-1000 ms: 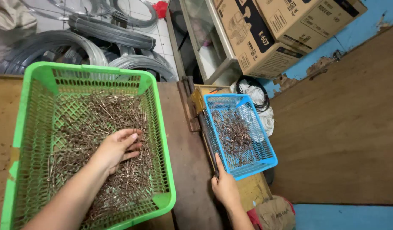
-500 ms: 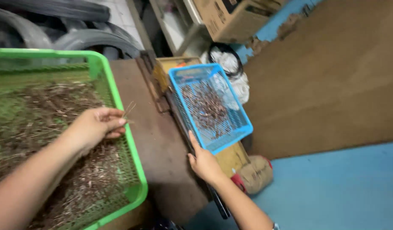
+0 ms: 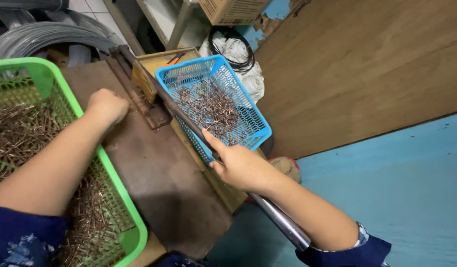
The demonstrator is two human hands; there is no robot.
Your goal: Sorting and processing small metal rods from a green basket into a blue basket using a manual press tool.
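My right hand (image 3: 240,165) grips a long metal lever bar (image 3: 275,217) that runs from the lower right up to a metal jig (image 3: 139,94) on the dark workbench (image 3: 159,183). My left hand (image 3: 107,106) is closed into a fist at the jig's left side; what it holds is hidden. A green mesh basket (image 3: 117,190) full of thin brown wire pieces (image 3: 20,133) lies under my left forearm. A blue mesh basket (image 3: 248,113) with a smaller pile of wire pieces (image 3: 213,106) sits just beyond the lever.
Coils of grey wire (image 3: 35,37) lie at the back left. A white bundle with black cable (image 3: 236,54) and a cardboard box (image 3: 231,10) stand behind the blue basket. A wooden board (image 3: 367,69) leans at the right over blue floor (image 3: 401,198).
My left hand left the green basket's wire pile and moved right to the jig on the bench. My right hand stayed on the lever. The camera view swung to the right.
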